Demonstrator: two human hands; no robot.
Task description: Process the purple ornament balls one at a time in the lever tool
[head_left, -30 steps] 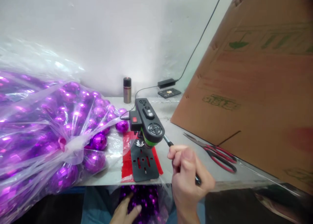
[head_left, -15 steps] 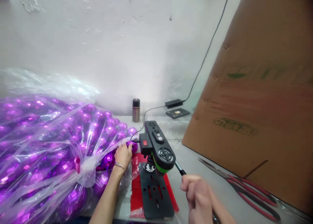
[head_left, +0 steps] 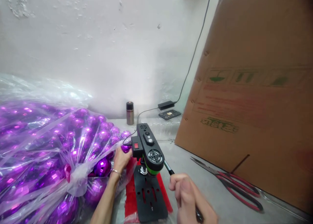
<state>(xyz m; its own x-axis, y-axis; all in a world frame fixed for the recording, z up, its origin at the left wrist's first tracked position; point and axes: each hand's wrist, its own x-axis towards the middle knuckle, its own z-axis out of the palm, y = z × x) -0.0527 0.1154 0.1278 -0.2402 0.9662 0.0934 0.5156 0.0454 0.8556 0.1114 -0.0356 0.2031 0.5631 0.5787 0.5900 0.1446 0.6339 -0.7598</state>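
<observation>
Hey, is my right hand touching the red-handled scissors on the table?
Apart. The head view shows the right hand wrapped round the tool's lever handle, with bare table between it and the scissors.

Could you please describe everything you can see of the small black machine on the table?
The small black machine has a plastic-looking head with a red switch, buttons and a round grille above a green collar, on a slotted black base plate lying on red sheet. A cable enters its left side. The right hand grips its lever; the left hand is beside it.
</observation>
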